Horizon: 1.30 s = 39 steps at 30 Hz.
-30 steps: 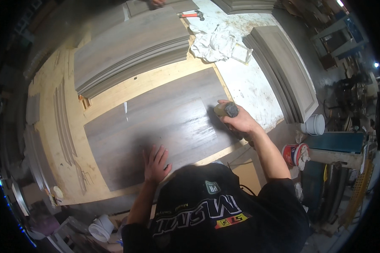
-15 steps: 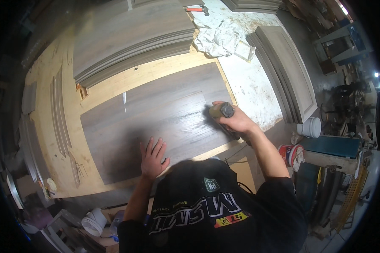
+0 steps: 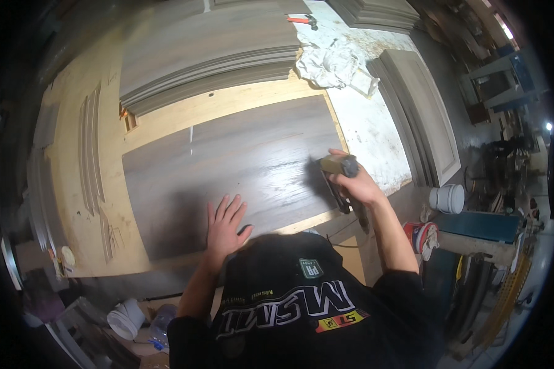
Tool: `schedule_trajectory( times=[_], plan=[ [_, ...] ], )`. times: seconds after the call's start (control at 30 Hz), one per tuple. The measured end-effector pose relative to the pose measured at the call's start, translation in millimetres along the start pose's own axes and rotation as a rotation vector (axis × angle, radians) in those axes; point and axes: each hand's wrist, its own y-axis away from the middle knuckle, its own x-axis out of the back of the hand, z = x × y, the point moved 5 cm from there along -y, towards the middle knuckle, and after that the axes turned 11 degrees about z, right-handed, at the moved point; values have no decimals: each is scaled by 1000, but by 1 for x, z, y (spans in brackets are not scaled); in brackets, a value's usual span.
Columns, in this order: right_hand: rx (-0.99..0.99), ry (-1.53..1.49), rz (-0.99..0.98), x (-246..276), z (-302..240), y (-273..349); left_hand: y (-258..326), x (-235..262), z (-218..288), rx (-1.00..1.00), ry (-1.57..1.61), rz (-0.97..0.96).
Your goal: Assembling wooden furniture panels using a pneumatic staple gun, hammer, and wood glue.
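A grey-brown wood panel (image 3: 246, 166) lies flat on the worktable in front of me. Near its front edge, my left hand (image 3: 226, 229) rests on it with fingers spread, holding nothing. At the panel's right end, my right hand (image 3: 360, 183) is wrapped round a nail gun (image 3: 338, 165) with an olive body and a dark cap. The tool's lower part reaches toward the panel's front right edge; whether its tip touches the wood cannot be made out.
Stacked grey panels (image 3: 209, 61) lie behind, and framed doors (image 3: 421, 104) stand to the right. A white cloth (image 3: 332, 64) and a hammer (image 3: 303, 22) rest at the back. Thin strips (image 3: 91, 154) lie at left. Buckets (image 3: 447, 198) are beyond the table's right edge.
My right hand has shifted slightly right with the nail gun, toward the panel's right front corner. My left hand stays flat on the panel. The whole view has shifted a little.
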Motion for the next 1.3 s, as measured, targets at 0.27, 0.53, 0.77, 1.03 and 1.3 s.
schedule_trajectory(
  times=[0.27,0.53,0.77,1.03,1.3],
  plan=[
    [-59,-139,-126,-45,13,62,100,50,-177,703,-390,573],
    [-56,-100,-380,-187,-45,81,117,67,-230,866,62,600],
    [115,169,-600,-368,-120,83,118,86,-222,1107,258,580],
    [170,444,-617,-474,-126,69,136,95,-224,978,384,500],
    [127,468,-601,-484,-124,66,136,97,-224,948,369,546]
  ],
)
